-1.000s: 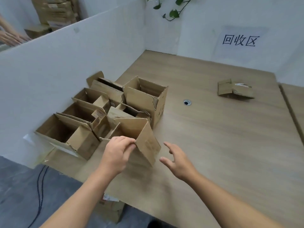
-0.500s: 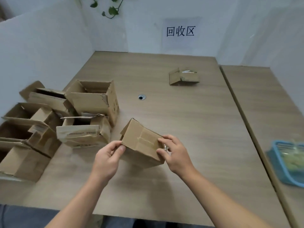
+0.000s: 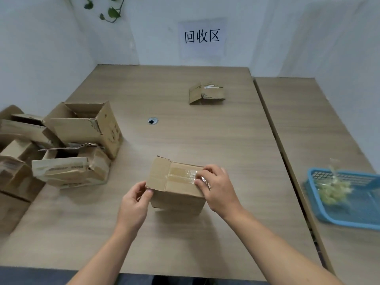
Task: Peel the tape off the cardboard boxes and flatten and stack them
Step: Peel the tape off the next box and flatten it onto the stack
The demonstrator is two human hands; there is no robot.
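1. One box [image 3: 176, 182] is now sitting flat on the bench [image 3: 185, 233] in front of you, taped face up. A second ago you were pulling it from the open boxes [image 3: 82, 128] on your left; half a second ago you were tilting it between both hands.
2. Your left hand [image 3: 133, 204] is pinching the near-left corner flap, thumb against fingers, steadying the box.
3. Your right hand [image 3: 216, 188], spread in the air a second ago, is now curling its fingertips onto the right end of the tape [image 3: 183, 174] and picking at it. I can't tell if an edge is lifting yet.
4. Meaning: the fetch is over and you're starting the peel. The tape is still lying along the top seam.
5. One flattened box [image 3: 206, 93] is lying far across the bench, well apart. The blue basket [image 3: 349, 214] on your right is holding what look like crumpled tape scraps, so this strip is likely going there.
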